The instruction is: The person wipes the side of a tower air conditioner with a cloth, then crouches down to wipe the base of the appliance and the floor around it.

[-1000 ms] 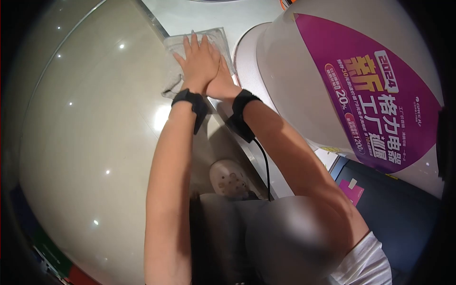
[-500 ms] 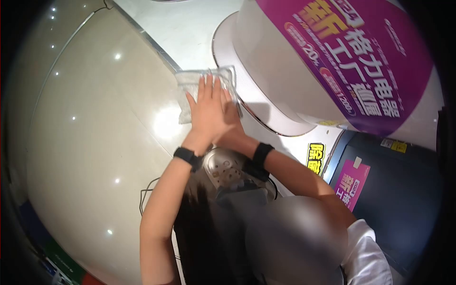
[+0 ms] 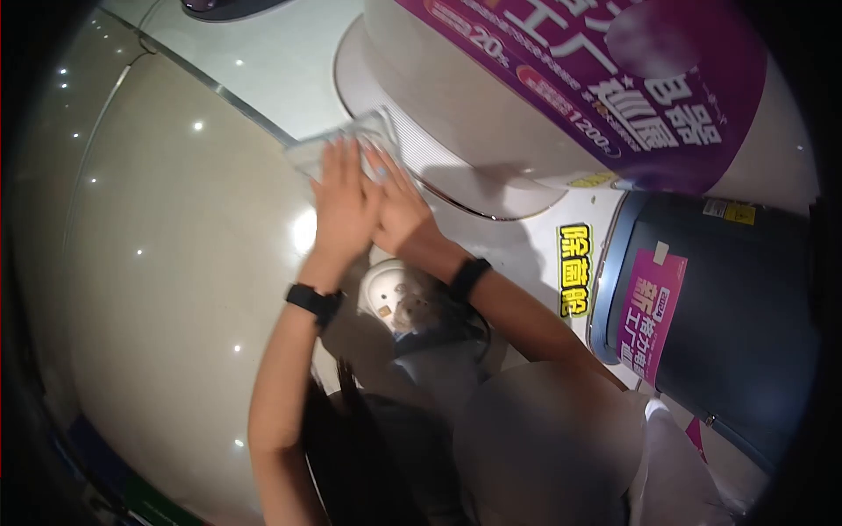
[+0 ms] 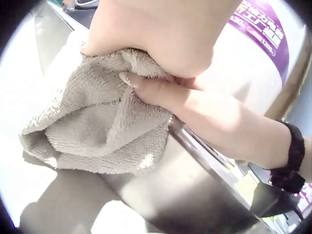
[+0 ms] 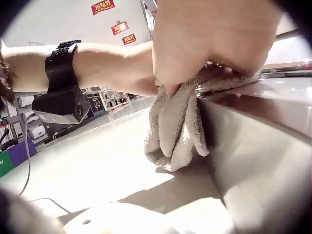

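Observation:
In the head view, the left hand (image 3: 345, 209) and right hand (image 3: 403, 215) lie side by side and partly overlapping, fingers extended, pressing a grey cloth (image 3: 303, 158) on the metal-edged rim of a white platform. The left wrist view shows the left hand (image 4: 161, 36) over the bunched cloth (image 4: 83, 117), with the right hand (image 4: 214, 114) touching it and its thumb on the fabric. From the right wrist view, the right hand (image 5: 209, 44) covers the top of the cloth (image 5: 173, 126), whose folds hang over the edge. The undersides of both hands are hidden.
A large white appliance with a purple sign (image 3: 605, 88) stands on the platform (image 3: 263, 53) beside the hands. To the right is a dark blue appliance (image 3: 728, 298). A shoe (image 3: 381, 294) rests on the shiny floor (image 3: 175, 280) below; a cable hangs by the right arm.
The head view has shifted, bringing more of the dark appliance in. Both hands and the cloth have moved along the platform edge towards the body, and more of the right hand's fingers show.

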Motion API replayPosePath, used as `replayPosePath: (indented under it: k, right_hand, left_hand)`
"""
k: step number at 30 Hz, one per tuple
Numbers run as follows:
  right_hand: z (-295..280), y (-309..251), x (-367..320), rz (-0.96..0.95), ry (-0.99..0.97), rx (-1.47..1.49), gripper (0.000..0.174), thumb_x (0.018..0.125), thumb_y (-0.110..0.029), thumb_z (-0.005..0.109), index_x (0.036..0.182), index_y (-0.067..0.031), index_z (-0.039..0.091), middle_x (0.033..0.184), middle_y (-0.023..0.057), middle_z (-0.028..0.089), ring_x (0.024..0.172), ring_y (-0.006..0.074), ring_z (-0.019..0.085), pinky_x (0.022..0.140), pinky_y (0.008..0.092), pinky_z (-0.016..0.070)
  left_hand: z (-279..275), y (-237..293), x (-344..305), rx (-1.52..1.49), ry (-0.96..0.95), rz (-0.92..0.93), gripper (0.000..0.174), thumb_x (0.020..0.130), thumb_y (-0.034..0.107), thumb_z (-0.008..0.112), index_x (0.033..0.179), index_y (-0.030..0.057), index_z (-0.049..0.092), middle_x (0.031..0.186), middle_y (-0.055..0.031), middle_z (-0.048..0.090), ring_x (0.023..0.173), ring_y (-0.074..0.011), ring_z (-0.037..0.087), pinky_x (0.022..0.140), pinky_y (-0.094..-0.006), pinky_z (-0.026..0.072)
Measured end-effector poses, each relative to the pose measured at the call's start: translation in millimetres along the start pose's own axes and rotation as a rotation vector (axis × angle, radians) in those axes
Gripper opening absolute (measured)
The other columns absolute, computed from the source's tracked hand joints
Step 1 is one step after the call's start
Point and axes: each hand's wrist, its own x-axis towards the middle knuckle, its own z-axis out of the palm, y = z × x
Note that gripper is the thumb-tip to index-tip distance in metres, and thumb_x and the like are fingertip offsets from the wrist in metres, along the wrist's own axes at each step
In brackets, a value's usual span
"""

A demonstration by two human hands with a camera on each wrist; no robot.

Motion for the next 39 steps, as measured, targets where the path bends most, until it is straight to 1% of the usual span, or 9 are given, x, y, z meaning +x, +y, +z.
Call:
replayPosePath:
  k: [5,10,14,22,24,26,28,33,39]
  right_hand:
    - [-14,8,11,0.037,0.159,-0.094,0.058,0.077,-0.016,0.061,0.131,-0.001,0.046,0.145,0.0222,0.03,0.135,0.0369,0.029,0.111,0.047,0.0215]
    - [-40,22,-39,0.032,0.102,-0.171,0.06,0.075,-0.02,0.063,0.131,-0.0054,0.046,0.145,0.0219,0.029,0.135,0.0359,0.028,0.111,0.0462,0.0219]
    - [-44,22,-84,0.107,0.02,-0.174,0.063,0.073,-0.021,0.062,0.133,-0.0124,0.045,0.147,0.019,0.026,0.137,0.0362,0.023,0.112,0.0465,0.02]
    - [-68,2,-124,0.269,0.127,-0.239,0.071,0.074,-0.028,0.065,0.133,0.0015,0.039,0.145,0.0306,0.02,0.137,0.044,0.019,0.11,0.0556,0.0171]
    - [-69,6,-122,0.292,0.107,-0.227,0.076,0.072,-0.029,0.067,0.133,0.0055,0.037,0.144,0.0322,0.021,0.137,0.0439,0.018,0.111,0.053,0.0174]
    - [-72,4,-115,0.124,0.14,-0.211,0.078,0.07,-0.028,0.068,0.132,0.0079,0.038,0.143,0.0317,0.025,0.136,0.0435,0.02,0.111,0.0496,0.0201]
    - [-66,0,-108,0.166,0.108,-0.109,0.077,0.069,-0.026,0.068,0.131,0.0081,0.039,0.141,0.0318,0.027,0.135,0.0434,0.022,0.111,0.0487,0.0222]
    - [-67,5,-60,0.098,0.244,0.042,0.067,0.068,-0.017,0.064,0.127,0.0101,0.045,0.14,0.0313,0.031,0.133,0.0448,0.027,0.108,0.0489,0.0266]
    - [-71,10,-94,0.187,0.165,0.015,0.076,0.069,-0.021,0.068,0.133,0.0063,0.038,0.141,0.0309,0.028,0.132,0.0454,0.026,0.11,0.0494,0.0252]
  left_hand:
    - [-4,21,20,0.119,-0.082,0.027,0.065,0.091,0.042,0.043,0.142,0.0039,0.031,0.148,-0.0214,0.027,0.139,-0.0389,0.02,0.107,-0.0617,0.0144]
    - [14,49,-3,0.21,-0.13,0.21,0.07,0.088,0.046,0.046,0.143,0.0064,0.03,0.148,-0.0217,0.027,0.138,-0.0405,0.019,0.109,-0.0593,0.0158]
    - [10,63,-26,0.14,-0.315,0.342,0.073,0.084,0.035,0.06,0.144,0.0071,0.029,0.148,-0.0208,0.025,0.138,-0.0414,0.019,0.109,-0.0573,0.0198]
    - [6,73,-27,0.046,-0.623,0.557,0.074,0.08,0.03,0.063,0.142,0.0043,0.031,0.148,-0.0179,0.027,0.138,-0.0371,0.022,0.111,-0.0504,0.0219]
    - [2,62,-25,0.106,-0.554,0.568,0.074,0.079,0.027,0.063,0.141,0.0024,0.031,0.148,-0.018,0.028,0.138,-0.0364,0.023,0.111,-0.0505,0.0212]
    - [1,51,-27,0.203,-0.372,0.501,0.075,0.078,0.026,0.062,0.141,0.0014,0.03,0.148,-0.0185,0.027,0.138,-0.0361,0.023,0.11,-0.0504,0.0208]
    - [-4,44,-28,0.266,-0.308,0.4,0.069,0.083,0.031,0.059,0.141,0.002,0.033,0.148,-0.0182,0.029,0.138,-0.0358,0.023,0.11,-0.0518,0.0203]
    - [6,41,-18,0.228,-0.298,0.356,0.059,0.085,0.017,0.047,0.14,0.0013,0.033,0.148,-0.0179,0.027,0.138,-0.0358,0.022,0.109,-0.0544,0.0192]
    - [26,56,-29,0.232,-0.374,0.459,0.06,0.084,0.017,0.051,0.139,0.0003,0.034,0.148,-0.0173,0.029,0.138,-0.0358,0.023,0.11,-0.0537,0.0202]
